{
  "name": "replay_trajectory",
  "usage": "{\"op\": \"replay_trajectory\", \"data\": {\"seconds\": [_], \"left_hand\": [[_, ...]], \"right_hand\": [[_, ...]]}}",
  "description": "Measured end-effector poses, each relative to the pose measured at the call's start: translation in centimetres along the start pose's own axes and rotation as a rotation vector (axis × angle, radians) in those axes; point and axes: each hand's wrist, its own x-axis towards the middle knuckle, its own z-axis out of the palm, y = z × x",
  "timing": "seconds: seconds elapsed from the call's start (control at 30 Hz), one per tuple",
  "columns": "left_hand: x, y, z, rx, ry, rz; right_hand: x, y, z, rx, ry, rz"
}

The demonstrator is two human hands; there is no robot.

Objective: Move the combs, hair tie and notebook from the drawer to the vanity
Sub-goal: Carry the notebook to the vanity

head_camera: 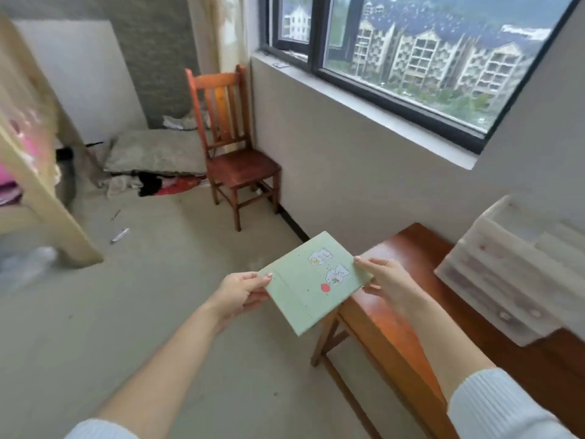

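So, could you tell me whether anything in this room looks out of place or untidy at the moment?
Yes: a heap of crumpled red, black and white clothes lies on the floor beside the orange-brown wooden chair, under a grey cushion. Small scraps of litter lie nearby. The pale green notebook itself looks intact.

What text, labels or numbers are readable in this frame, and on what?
None readable.
Green notebook, held by the left hand and right hand: cartoon stickers and a red dot only, no legible words.
White plastic drawer unit on the wooden table: blurred marks on the drawer fronts, too smeared to read.
Buildings outside the window: no signs legible.
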Motion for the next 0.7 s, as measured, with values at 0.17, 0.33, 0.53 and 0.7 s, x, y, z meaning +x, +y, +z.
{"op": "replay_trajectory", "data": {"seconds": [0.17,0.33,0.53,0.7], "left_hand": [[-7.8,-3.0,-12.3,-0.111,0.334,0.035],[-17.5,-8.1,-25.9,-0.235,0.607,0.043],[-30.3,-13.7,-42.3,-0.315,0.841,0.039],[-40.2,-17.3,-54.3,-0.455,1.112,0.054]], "right_hand": [[0.5,-3.1,14.5,-0.054,-0.179,0.016],[-1.7,-4.6,33.3,-0.071,-0.350,0.037],[-7.4,-6.1,57.3,-0.056,-0.485,0.089],[-12.5,-7.4,75.3,-0.077,-0.675,0.112]]}}
